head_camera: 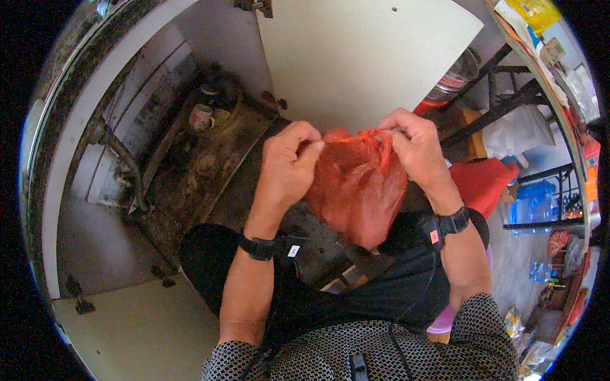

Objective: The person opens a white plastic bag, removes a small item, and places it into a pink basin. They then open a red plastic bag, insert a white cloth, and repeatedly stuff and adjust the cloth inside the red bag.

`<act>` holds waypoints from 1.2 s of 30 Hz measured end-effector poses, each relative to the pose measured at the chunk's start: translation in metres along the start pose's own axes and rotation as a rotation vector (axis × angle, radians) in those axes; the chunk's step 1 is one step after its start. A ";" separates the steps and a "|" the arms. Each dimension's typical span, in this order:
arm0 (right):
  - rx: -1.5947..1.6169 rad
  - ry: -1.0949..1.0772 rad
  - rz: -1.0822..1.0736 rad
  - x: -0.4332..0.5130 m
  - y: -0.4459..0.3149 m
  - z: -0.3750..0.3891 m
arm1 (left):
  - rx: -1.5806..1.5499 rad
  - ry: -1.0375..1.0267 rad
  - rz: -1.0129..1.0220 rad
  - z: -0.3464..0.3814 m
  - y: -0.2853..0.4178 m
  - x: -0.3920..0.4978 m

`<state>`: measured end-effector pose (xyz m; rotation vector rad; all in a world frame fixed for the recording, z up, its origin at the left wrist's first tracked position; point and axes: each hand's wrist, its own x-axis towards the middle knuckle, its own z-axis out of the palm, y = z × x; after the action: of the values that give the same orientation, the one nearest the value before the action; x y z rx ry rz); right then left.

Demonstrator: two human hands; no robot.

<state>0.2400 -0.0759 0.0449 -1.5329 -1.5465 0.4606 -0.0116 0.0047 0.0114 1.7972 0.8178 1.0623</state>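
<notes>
A thin red plastic bag (pixel 357 190) hangs between my two hands, in front of my knees. My left hand (pixel 291 162) pinches the left end of its gathered rim between thumb and forefinger. At the right end, the fingers of my right hand (pixel 415 145) hold the bunched, twisted top. The lower part of the bag sags and looks wrinkled; whether anything lies inside cannot be told. Each wrist carries a black band.
A low cabinet stands open at the left, with a stained floor (pixel 190 176), a pipe (pixel 128 162) and small cups (pixel 201 116). Its door (pixel 362 57) swings out ahead. Right are a black metal rack (pixel 491 112), red cloth or plastic (pixel 481 183) and blue water bottles (pixel 533 202).
</notes>
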 end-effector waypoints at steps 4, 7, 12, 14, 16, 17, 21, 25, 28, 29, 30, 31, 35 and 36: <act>0.151 0.206 0.250 0.003 0.013 -0.011 | -0.158 0.090 -0.192 -0.023 -0.001 0.000; 0.460 0.318 0.265 0.004 0.022 -0.018 | -0.320 0.189 -0.255 -0.029 -0.004 0.002; 0.799 0.365 0.299 0.007 0.031 -0.034 | -0.530 0.405 -0.410 -0.031 -0.023 0.008; 0.889 0.291 0.220 0.009 0.032 -0.037 | -0.496 0.357 -0.444 -0.035 -0.032 0.010; 0.931 0.260 0.178 0.010 0.030 -0.036 | -0.275 0.365 -0.346 -0.032 -0.040 0.009; 0.940 0.237 0.150 0.010 0.029 -0.034 | -0.068 0.403 -0.230 -0.028 -0.042 0.009; 0.994 0.123 0.094 0.007 0.023 -0.021 | 0.143 0.433 -0.254 -0.015 -0.036 0.000; 0.893 0.022 0.056 0.004 0.017 -0.014 | 0.162 0.214 -0.228 0.012 -0.029 -0.004; 0.894 -0.052 0.019 0.001 0.015 -0.016 | 0.580 0.060 -0.077 0.022 -0.030 -0.007; 0.892 -0.084 0.019 0.001 0.015 -0.017 | 0.717 0.001 -0.051 0.024 -0.032 -0.005; 0.900 -0.100 0.013 -0.001 0.014 -0.018 | 0.866 -0.062 -0.060 0.026 -0.035 -0.002; 0.909 -0.116 0.008 -0.002 0.014 -0.020 | 0.880 -0.097 -0.017 0.028 -0.037 0.002; 0.887 -0.209 0.019 -0.010 0.010 -0.021 | 0.914 -0.166 0.158 0.034 -0.048 0.024; 0.903 -0.241 0.024 -0.013 0.008 -0.021 | 0.919 -0.193 0.192 0.034 -0.051 0.028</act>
<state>0.2591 -0.0932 0.0455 -0.8032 -1.2104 1.1969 0.0260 0.0373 -0.0342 2.7359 1.1305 0.6258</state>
